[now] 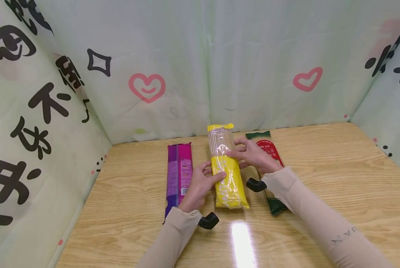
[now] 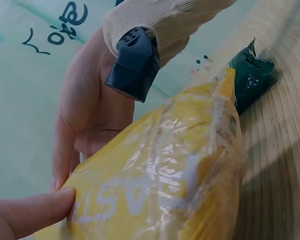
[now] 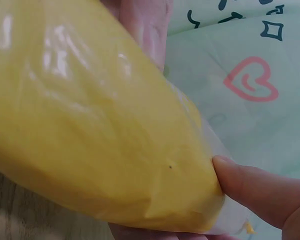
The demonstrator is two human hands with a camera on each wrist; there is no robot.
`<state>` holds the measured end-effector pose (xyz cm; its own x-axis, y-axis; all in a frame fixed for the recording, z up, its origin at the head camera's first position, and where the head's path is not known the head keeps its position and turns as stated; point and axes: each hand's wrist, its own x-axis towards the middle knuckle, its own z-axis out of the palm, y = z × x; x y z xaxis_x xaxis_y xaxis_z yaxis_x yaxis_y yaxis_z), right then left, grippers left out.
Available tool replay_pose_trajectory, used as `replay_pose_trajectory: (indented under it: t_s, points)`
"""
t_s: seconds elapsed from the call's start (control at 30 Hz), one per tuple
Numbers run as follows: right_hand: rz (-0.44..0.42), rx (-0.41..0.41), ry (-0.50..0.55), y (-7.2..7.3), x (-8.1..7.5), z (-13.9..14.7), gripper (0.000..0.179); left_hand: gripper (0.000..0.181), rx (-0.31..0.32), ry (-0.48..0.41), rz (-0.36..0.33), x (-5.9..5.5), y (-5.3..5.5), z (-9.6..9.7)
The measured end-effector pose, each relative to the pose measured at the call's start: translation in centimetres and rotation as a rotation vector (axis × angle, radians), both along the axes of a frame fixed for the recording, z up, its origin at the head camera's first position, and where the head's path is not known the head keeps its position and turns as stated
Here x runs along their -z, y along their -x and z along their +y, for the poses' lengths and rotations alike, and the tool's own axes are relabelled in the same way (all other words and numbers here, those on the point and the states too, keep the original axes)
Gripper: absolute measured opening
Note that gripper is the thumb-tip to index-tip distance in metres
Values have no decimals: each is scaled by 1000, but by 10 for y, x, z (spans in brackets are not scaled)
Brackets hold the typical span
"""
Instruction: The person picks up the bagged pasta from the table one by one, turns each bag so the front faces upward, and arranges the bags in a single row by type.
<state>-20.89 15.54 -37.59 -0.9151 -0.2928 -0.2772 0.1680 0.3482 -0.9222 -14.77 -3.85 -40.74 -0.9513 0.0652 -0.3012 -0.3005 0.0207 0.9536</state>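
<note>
Both hands hold a yellow pasta bag (image 1: 231, 188) with a clear upper window, raised at the middle of the table and tilted. My left hand (image 1: 198, 184) grips its left side, thumb on the front and fingers behind. On the upper right side, my right hand (image 1: 255, 156) pinches the bag near the window, its thumb (image 3: 260, 187) on the front. Part of the lettering "ASTA" shows upside down on the bag (image 2: 155, 170) in the left wrist view. A purple and pink packet (image 1: 179, 167) lies left of the left hand, partly covered by it.
A brown and green packet with a red label (image 1: 269, 147) lies to the right, partly under the right forearm. The wooden table (image 1: 129, 208) meets printed cloth walls (image 1: 173, 44) at the back and sides. Each wrist carries a black camera piece (image 1: 208, 220).
</note>
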Motion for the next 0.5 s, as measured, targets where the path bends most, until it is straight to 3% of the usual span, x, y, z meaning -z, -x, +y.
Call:
replay_pose_trajectory:
  t_s: [0.5]
  points:
    - [-46, -2, 25, 7, 19, -5, 69, 64, 25, -8, -27, 10, 5, 0]
